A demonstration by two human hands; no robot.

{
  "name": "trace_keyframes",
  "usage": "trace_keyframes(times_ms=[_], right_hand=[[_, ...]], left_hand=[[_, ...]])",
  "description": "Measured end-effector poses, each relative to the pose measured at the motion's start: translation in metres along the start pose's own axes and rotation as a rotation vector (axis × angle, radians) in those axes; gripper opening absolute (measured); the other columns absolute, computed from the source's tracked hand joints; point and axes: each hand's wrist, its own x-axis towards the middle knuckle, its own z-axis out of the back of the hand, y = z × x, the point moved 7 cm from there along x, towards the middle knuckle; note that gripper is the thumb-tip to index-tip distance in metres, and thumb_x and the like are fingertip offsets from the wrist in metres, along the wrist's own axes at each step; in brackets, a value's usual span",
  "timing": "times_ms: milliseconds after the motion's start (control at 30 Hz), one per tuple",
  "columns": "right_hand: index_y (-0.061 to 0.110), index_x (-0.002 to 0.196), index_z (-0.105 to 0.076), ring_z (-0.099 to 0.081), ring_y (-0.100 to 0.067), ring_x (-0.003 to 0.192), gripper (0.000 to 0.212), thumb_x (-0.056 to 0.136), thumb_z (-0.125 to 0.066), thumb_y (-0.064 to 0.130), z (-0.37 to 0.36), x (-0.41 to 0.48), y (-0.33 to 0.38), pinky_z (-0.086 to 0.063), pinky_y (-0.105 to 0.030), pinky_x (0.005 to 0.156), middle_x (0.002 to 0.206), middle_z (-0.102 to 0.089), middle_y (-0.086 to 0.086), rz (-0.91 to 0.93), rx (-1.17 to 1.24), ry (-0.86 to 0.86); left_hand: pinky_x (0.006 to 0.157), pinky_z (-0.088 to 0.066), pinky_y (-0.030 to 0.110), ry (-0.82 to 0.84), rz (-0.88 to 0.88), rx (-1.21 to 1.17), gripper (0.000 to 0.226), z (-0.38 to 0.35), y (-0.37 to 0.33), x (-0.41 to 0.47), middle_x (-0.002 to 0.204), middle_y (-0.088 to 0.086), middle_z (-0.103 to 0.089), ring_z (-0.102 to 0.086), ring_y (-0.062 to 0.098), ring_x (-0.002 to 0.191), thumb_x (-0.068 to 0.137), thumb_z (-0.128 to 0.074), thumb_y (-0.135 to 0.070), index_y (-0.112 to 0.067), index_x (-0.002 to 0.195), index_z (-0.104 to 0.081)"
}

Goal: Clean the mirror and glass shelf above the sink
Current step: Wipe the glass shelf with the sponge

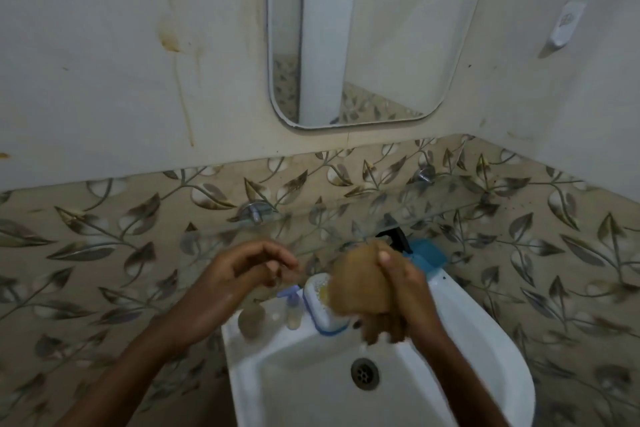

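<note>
We're over the white sink (249,357), which fills the lower centre of the frame, drain (364,373) dead in the middle of the bowl. The right hand (398,291), just right of centre, has its fingers and thumb clamped round a brown cloth (353,284), bunched up and held above the back rim of the sink. The left hand (249,267) hovers left of centre at the same height, apart from the cloth. Its fingers are loosely curled and a little apart, and we see nothing in them, though the hand is blurred.

The mirror (374,45) hangs on the pale wall at upper centre, well above both hands. The glass shelf (346,208) runs across the middle of the frame on two metal brackets, between the mirror and the hands, slanting up to the right over the leaf-patterned tiles (104,236).

On the sink's back rim, from left to right, we have a round brownish object (251,321), a small pump bottle (293,308) and a white and blue soap dish (320,308), the dish partly behind the cloth. Something blue (427,253) sits behind the right hand. A white holder (564,24) is on the side wall, upper right.
</note>
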Motion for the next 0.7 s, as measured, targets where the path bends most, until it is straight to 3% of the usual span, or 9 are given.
trace_keyframes(times_ms=[133,200,267,400,500,600,700], right_hand=[[0.009,0.090,-0.064,-0.062,-0.025,0.083,0.008,0.091,-0.056,0.010,0.100,0.047,-0.051,-0.051,-0.032,0.070,0.092,-0.065,-0.014,-0.076,0.212,-0.256],[0.007,0.081,-0.061,-0.061,-0.033,0.080,0.012,0.086,-0.055,-0.003,0.131,0.079,-0.067,-0.054,-0.027,0.061,0.088,-0.063,-0.018,-0.080,0.144,-0.326],[0.007,0.076,-0.057,-0.057,-0.029,0.071,0.021,0.084,-0.049,-0.011,0.143,0.112,-0.075,-0.051,-0.018,0.047,0.078,-0.058,-0.014,-0.096,0.056,-0.367],[0.004,0.093,-0.057,-0.054,-0.017,0.067,0.015,0.094,-0.042,0.000,0.136,0.172,-0.078,-0.051,-0.023,0.052,0.081,-0.056,-0.009,-0.098,0.109,-0.403],[0.009,0.082,-0.055,-0.058,-0.018,0.065,0.024,0.098,-0.037,0.010,0.132,0.210,-0.110,-0.052,-0.022,0.051,0.081,-0.054,-0.007,-0.195,0.148,-0.354],[0.003,0.095,-0.059,-0.058,-0.023,0.068,0.030,0.098,-0.039,0.025,0.140,0.239,-0.146,-0.048,-0.030,0.054,0.086,-0.058,-0.013,-0.283,0.057,-0.305],[-0.006,0.108,-0.055,-0.056,-0.030,0.076,0.024,0.095,-0.043,0.011,0.126,0.219,-0.126,-0.049,-0.035,0.065,0.111,-0.058,-0.031,-0.297,-0.036,-0.276]], left_hand=[[0.080,-0.050,0.024,0.311,0.151,-0.016,0.020,-0.037,0.045,-0.015,0.100,0.008,-0.070,-0.065,0.021,0.090,0.088,-0.051,-0.015,-0.016,0.090,-0.071],[0.083,-0.050,0.026,0.326,0.182,0.034,0.019,-0.037,0.068,-0.019,0.100,0.005,-0.069,-0.065,0.020,0.092,0.089,-0.052,-0.016,-0.020,0.091,-0.071],[0.081,-0.048,0.023,0.266,0.211,0.088,0.019,-0.030,0.089,-0.019,0.097,-0.002,-0.070,-0.064,0.014,0.089,0.087,-0.053,-0.019,-0.025,0.090,-0.070],[0.077,-0.047,0.021,0.169,0.237,0.155,0.024,-0.018,0.109,-0.009,0.092,-0.001,-0.070,-0.063,0.018,0.085,0.084,-0.049,-0.014,-0.019,0.087,-0.072],[0.076,-0.046,0.018,0.173,0.225,0.183,0.024,-0.019,0.111,-0.003,0.095,0.002,-0.069,-0.063,0.016,0.084,0.090,-0.048,0.001,-0.010,0.090,-0.070],[0.076,-0.046,0.016,0.182,0.223,0.203,0.028,-0.020,0.113,-0.002,0.093,-0.005,-0.069,-0.063,0.017,0.085,0.091,-0.046,0.008,-0.008,0.091,-0.069],[0.076,-0.045,0.015,0.177,0.226,0.205,0.029,-0.016,0.117,-0.003,0.092,-0.005,-0.068,-0.062,0.020,0.087,0.091,-0.046,0.007,-0.009,0.090,-0.069]])
